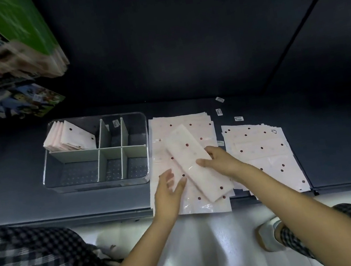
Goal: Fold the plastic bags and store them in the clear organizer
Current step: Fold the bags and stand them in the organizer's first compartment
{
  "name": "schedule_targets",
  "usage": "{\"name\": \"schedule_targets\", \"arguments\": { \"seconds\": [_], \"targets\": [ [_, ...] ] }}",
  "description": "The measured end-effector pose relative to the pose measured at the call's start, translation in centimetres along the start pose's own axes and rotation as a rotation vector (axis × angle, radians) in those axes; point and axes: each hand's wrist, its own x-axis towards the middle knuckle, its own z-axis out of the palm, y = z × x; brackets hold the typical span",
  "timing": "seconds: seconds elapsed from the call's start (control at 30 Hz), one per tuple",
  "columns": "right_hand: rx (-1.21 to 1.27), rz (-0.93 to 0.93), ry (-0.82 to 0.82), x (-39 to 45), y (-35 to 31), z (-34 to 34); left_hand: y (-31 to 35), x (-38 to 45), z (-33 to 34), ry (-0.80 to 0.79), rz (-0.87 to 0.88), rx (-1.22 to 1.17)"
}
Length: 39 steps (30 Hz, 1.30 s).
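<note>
Right hand: my right hand [219, 160] pinched the long folded strip [194, 162] near its middle, thumb on top and fingers curled under the right edge.
Left hand: my left hand [169, 186] lay with fingers straight and slightly spread, gripping nothing, its fingertips against the strip's left edge.
Strip: a pale pink bag with dark red dots, folded lengthwise into a narrow band; it lay slantwise, far end toward the organizer, near end toward me.
Stack: the strip rested over a flat stack [181, 131] of the same dotted bags, just right of the organizer, its near edge overhanging the table's front.
Second stack: another pile [265, 148] of flat bags lay further right, fanned and uneven, partly under my right forearm.
Organizer: the clear organizer [94, 153] sat on the table [12, 164] left of the stacks, split by pale green dividers into six compartments.
Stored bags: folded bags [70, 136] stood leaning in the far-left compartment; I could not tell how many.
Labels: a few small white labels [219, 112] lay on the table beyond the stacks.
Shelf: blurred printed packages [15, 43] sat at upper left.
Me: checked trousers [29, 261] on both sides, and a pale shoe [268, 235] on the floor at right.
</note>
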Motion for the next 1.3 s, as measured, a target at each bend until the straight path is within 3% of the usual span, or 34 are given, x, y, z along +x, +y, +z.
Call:
{"name": "schedule_targets", "arguments": {
  "seconds": [0.13, 0.2, 0.37, 0.6, 0.87, 1.3],
  "targets": [
    [0.276, 0.024, -0.023, -2.3, -0.2, 0.9, 2.4, -0.6, 0.1, -0.067, -0.178, -0.399],
    [0.295, 0.014, -0.035, -3.2, -0.2, 1.4, 3.3, -1.0, -0.2, -0.065, -0.195, -0.469],
    [0.301, 0.024, 0.096, -5.0, -0.8, 2.0, 4.9, -1.7, -1.3, -0.055, -0.192, -0.444],
    [0.485, 0.056, -0.135, -7.5, -1.8, 3.3, 5.8, -2.7, -2.3, -0.214, -0.210, -0.390],
    [0.432, -0.052, 0.017, -8.0, -2.4, 1.1, 7.3, -2.1, -4.8, -0.270, -0.174, -0.289],
    [0.597, -0.184, 0.022, -8.2, -2.7, 1.2, 7.9, -1.7, -6.2, -0.291, -0.062, -0.380]
  ]
}}
